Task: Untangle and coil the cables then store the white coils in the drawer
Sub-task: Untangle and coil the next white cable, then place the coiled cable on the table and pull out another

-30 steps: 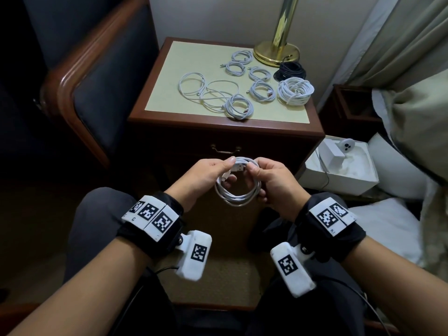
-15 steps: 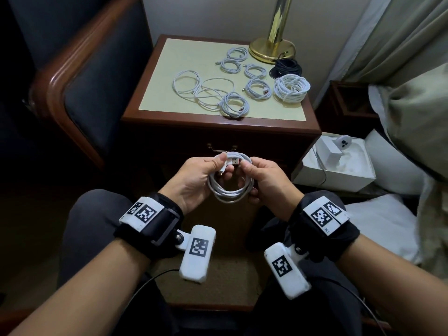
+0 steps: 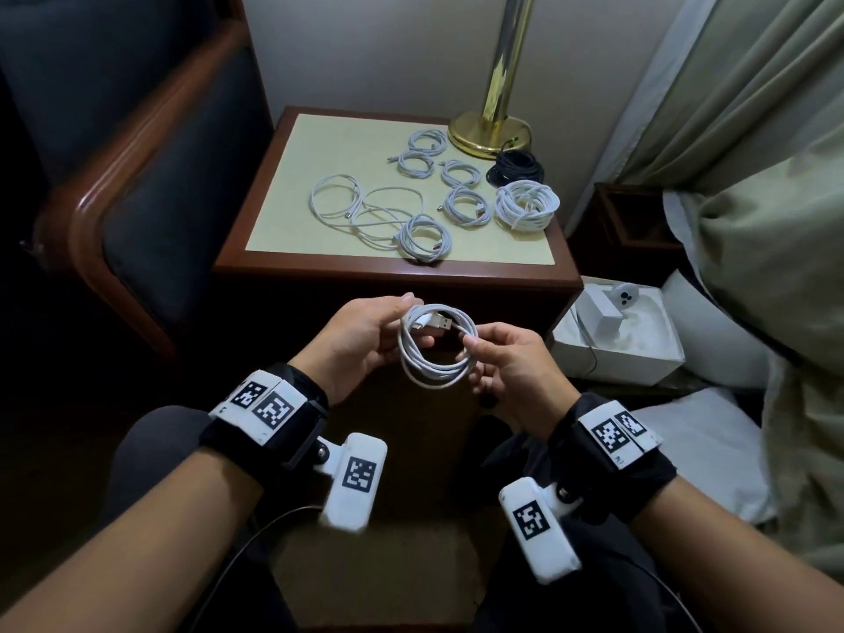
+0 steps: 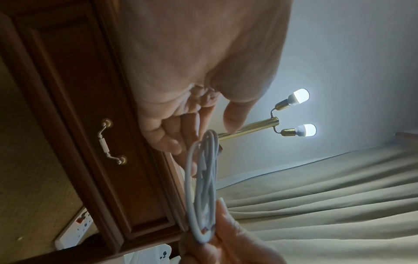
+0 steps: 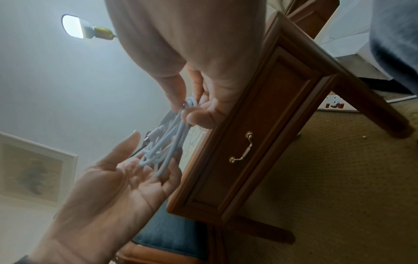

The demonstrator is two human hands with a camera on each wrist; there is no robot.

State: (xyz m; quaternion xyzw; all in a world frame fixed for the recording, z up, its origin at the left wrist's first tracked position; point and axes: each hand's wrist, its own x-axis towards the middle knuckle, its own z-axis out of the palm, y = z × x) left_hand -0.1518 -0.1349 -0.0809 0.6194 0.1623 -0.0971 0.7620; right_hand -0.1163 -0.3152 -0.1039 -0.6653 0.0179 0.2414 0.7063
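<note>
Armchair point(image 3: 150, 212), dark upholstery, wood arm; cut off at the left edge

Left hand point(image 3: 361, 335): grip curled on the left side of the white cable coil point(image 3: 436, 344), thumb on top; USB plug point(image 3: 440, 321) lies across the coil's upper part

Right hand point(image 3: 511, 358): grip pinching the coil's right side between thumb and forefinger

Table point(image 3: 274, 175): closed drawer point(image 4: 126, 160) with brass handle point(image 4: 110, 141); on top, loose white cables point(image 3: 365, 212), small white coils point(image 3: 422, 237), large white coil point(image 3: 527, 205), black coil point(image 3: 516, 169), brass lamp base point(image 3: 488, 132)

Wrist tags: square coded markers only, no legible writing

White box point(image 3: 616, 331): contents hard to make out
</note>
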